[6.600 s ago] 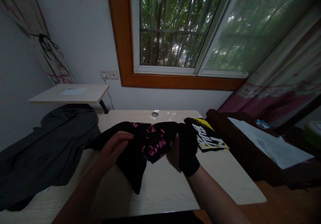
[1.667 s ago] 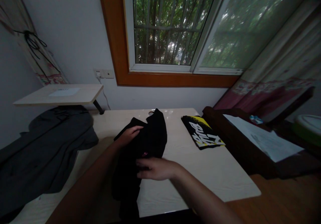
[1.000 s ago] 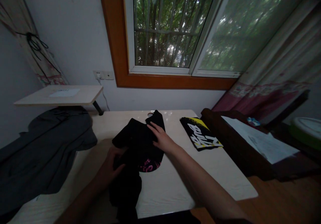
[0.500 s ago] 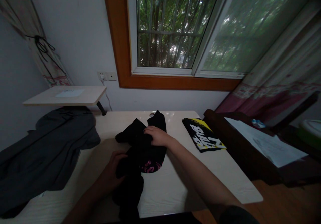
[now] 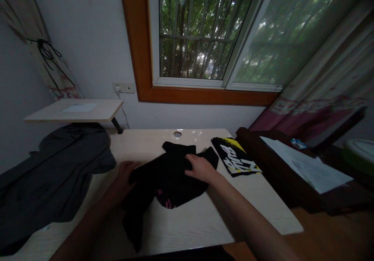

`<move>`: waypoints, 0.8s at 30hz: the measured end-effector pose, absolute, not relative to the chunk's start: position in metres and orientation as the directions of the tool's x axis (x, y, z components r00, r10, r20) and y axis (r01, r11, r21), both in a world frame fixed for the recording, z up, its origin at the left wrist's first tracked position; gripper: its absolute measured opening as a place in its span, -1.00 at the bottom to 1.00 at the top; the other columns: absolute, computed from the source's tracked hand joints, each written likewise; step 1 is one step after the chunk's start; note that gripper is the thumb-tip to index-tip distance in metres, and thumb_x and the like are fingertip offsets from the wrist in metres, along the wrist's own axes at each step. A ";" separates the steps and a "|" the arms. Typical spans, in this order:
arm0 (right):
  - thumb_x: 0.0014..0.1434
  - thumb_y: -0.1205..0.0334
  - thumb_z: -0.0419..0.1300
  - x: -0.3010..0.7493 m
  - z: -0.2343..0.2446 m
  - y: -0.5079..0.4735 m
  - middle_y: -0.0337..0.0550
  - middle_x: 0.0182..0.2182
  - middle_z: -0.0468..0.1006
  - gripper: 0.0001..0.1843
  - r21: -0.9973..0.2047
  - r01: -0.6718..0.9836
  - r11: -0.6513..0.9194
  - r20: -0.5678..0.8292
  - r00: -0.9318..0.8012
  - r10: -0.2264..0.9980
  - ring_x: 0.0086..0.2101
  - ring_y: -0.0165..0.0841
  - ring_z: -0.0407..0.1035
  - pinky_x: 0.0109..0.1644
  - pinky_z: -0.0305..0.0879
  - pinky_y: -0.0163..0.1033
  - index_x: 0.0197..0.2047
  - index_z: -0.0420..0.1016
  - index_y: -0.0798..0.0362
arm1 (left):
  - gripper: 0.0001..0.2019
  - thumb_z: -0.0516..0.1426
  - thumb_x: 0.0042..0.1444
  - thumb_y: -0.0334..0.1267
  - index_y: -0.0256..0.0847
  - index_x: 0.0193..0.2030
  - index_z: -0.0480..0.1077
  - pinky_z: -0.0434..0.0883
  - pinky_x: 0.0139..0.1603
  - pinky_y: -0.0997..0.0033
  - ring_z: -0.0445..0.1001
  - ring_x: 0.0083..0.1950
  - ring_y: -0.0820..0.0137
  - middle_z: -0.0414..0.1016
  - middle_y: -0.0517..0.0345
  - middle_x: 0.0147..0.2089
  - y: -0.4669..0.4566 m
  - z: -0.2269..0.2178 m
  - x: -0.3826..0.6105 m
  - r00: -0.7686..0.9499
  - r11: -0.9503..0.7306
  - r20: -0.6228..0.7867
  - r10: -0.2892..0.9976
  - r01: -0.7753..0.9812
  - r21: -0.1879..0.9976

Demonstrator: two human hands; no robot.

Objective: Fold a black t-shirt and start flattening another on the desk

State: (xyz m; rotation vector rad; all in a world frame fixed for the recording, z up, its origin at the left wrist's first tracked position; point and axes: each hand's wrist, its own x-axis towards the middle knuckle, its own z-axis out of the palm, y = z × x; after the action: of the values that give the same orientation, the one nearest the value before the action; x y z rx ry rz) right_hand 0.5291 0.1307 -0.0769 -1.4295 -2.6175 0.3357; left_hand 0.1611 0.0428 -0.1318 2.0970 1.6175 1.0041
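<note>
A crumpled black garment (image 5: 172,167) with pink print near its lower edge lies across the table, one part trailing toward the front edge. Its exact kind is hard to tell in the dim light. My left hand (image 5: 126,173) is closed on the garment's left side, with the fingers partly hidden in shadow. On the right, my right hand (image 5: 201,168) grips the cloth, thumb and fingers bent into it. To the right of it lies a folded black garment (image 5: 236,157) with white lettering and yellow patches.
A dark grey garment (image 5: 58,167) is spread over the table's left side, below a small raised shelf (image 5: 73,115). The light wooden table (image 5: 198,222) has a round cable hole (image 5: 177,134) at the back. Dark brown furniture (image 5: 280,171) bearing a paper sheet (image 5: 304,163) stands on the right.
The black garment has been spread wider and shifted to the right, uncovering the cable hole. My right hand has moved right and a little nearer; my left hand has moved left and slightly away.
</note>
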 end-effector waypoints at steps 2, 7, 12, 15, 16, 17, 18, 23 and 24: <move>0.10 0.09 0.31 0.533 -0.075 0.118 0.00 -0.15 0.60 -0.57 -0.277 0.828 0.488 -0.028 -0.514 0.857 -0.19 -0.16 0.50 -0.16 0.26 -0.21 0.01 0.42 0.05 | -0.42 0.11 0.09 -0.40 -0.02 0.29 0.29 0.27 0.39 -0.04 0.29 0.28 0.16 0.21 -0.01 0.20 0.059 -0.121 0.154 0.141 -0.339 0.367 0.920 0.755 0.561; 0.17 0.00 0.29 0.527 -0.065 0.076 -0.04 -0.29 0.61 -0.67 -0.483 0.746 0.459 -0.151 -0.587 0.795 -0.32 -0.22 0.50 -0.30 0.21 -0.26 -0.12 0.48 0.06 | -0.37 0.02 0.08 -0.49 -0.04 0.32 0.29 0.31 0.36 0.10 0.35 0.23 0.21 0.24 0.00 0.16 0.099 -0.086 0.150 0.185 -0.344 0.377 0.908 0.841 0.417; 0.21 -0.05 0.27 0.519 -0.058 0.050 -0.23 -0.39 0.58 -0.68 -0.720 0.571 0.394 -0.235 -0.735 0.636 -0.49 -0.38 0.42 -0.41 0.19 -0.32 -0.14 0.46 0.00 | -0.48 0.01 0.24 -0.35 -0.11 0.35 0.24 0.26 0.39 0.14 0.33 0.28 0.20 0.29 -0.04 0.20 0.124 -0.070 0.162 0.131 -0.341 0.514 0.848 0.877 0.339; 0.20 0.03 0.28 0.524 -0.054 0.056 -0.23 -0.39 0.56 -0.74 -0.687 0.592 0.421 -0.169 -0.694 0.700 -0.45 -0.37 0.42 -0.38 0.20 -0.31 -0.16 0.46 0.01 | -0.56 0.01 0.31 -0.20 -0.15 0.31 0.27 0.26 0.38 0.17 0.35 0.28 0.22 0.33 -0.05 0.23 0.131 -0.078 0.163 0.101 -0.340 0.524 0.846 0.858 0.384; 0.17 0.06 0.29 0.527 -0.052 0.060 -0.21 -0.37 0.56 -0.77 -0.656 0.606 0.450 -0.118 -0.671 0.732 -0.40 -0.34 0.43 -0.34 0.21 -0.30 -0.19 0.46 0.01 | -0.57 0.01 0.32 -0.16 -0.17 0.29 0.29 0.28 0.37 0.16 0.36 0.27 0.21 0.35 -0.05 0.22 0.132 -0.083 0.161 0.100 -0.336 0.506 0.856 0.852 0.401; 0.16 0.10 0.29 0.531 -0.050 0.064 -0.19 -0.36 0.56 -0.80 -0.630 0.620 0.468 -0.076 -0.649 0.757 -0.37 -0.32 0.44 -0.31 0.21 -0.30 -0.21 0.46 0.01 | -0.57 0.01 0.32 -0.12 -0.19 0.27 0.31 0.29 0.36 0.14 0.37 0.26 0.21 0.38 -0.06 0.21 0.133 -0.088 0.158 0.102 -0.329 0.482 0.870 0.848 0.414; 0.16 0.13 0.28 0.536 -0.047 0.069 -0.19 -0.35 0.57 -0.83 -0.618 0.629 0.472 -0.051 -0.631 0.774 -0.35 -0.31 0.44 -0.29 0.21 -0.29 -0.23 0.45 0.02 | -0.57 0.02 0.32 -0.08 -0.21 0.25 0.32 0.29 0.36 0.11 0.38 0.25 0.19 0.41 -0.07 0.20 0.133 -0.094 0.154 0.103 -0.317 0.454 0.885 0.847 0.426; 0.18 0.18 0.19 0.562 -0.025 0.084 -0.22 -0.37 0.55 -0.90 -0.629 0.665 0.402 0.016 -0.507 0.862 -0.37 -0.32 0.42 -0.32 0.20 -0.30 -0.25 0.43 0.01 | -0.39 0.10 0.24 0.09 -0.21 0.32 0.25 0.30 0.33 -0.01 0.38 0.29 0.09 0.40 -0.13 0.27 0.124 -0.118 0.131 0.035 -0.193 0.313 0.949 0.849 0.492; 0.18 0.17 0.18 0.567 -0.020 0.086 -0.23 -0.40 0.54 -0.89 -0.618 0.682 0.391 0.034 -0.473 0.880 -0.39 -0.32 0.41 -0.33 0.19 -0.30 -0.26 0.42 0.01 | -0.37 0.12 0.21 0.10 -0.20 0.32 0.25 0.31 0.31 -0.03 0.39 0.27 0.07 0.42 -0.13 0.27 0.122 -0.121 0.128 0.029 -0.178 0.291 0.956 0.847 0.501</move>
State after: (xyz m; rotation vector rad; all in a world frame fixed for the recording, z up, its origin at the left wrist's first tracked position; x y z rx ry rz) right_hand 0.5671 0.0859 -0.0202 -1.3552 -2.2977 0.7689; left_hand 0.1277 0.1216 -0.1206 2.1082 1.8807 0.8573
